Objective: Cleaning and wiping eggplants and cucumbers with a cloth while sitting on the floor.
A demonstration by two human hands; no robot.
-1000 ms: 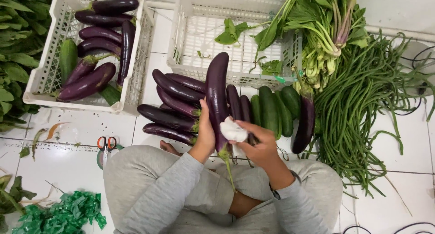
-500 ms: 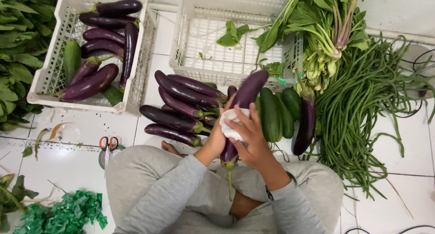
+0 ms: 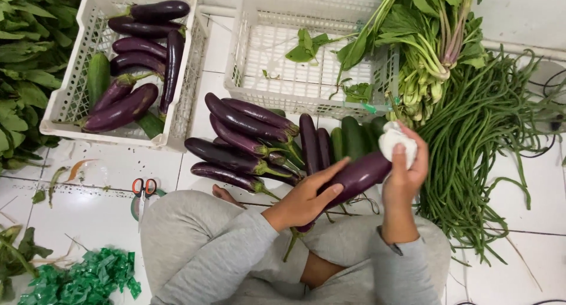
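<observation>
Eggplant [image 3: 361, 176], long and dark purple, lies slanted across the middle of the head view, its stem end low toward seven o'clock and its tip up toward two o'clock. The left hand [image 3: 306, 199] grasps it from below, fingers stretched along its side and thumb on top. The right hand [image 3: 404, 163], at three o'clock from the eggplant's tip, has its fingers clenched round a white cloth [image 3: 394, 141] that touches that tip. Just beyond the hands a pile of eggplants [image 3: 247, 137] lies on the tiled floor, with cucumbers [image 3: 352, 137] beside it. At eleven o'clock a white crate [image 3: 62, 98] holds more eggplants; at twelve o'clock stands a second crate [image 3: 253, 51]. Long beans [image 3: 483, 140] spread at three o'clock, under leafy greens [image 3: 424, 39]. Scissors [image 3: 143, 190] lie at nine o'clock, near the person's grey-clad knee.
</observation>
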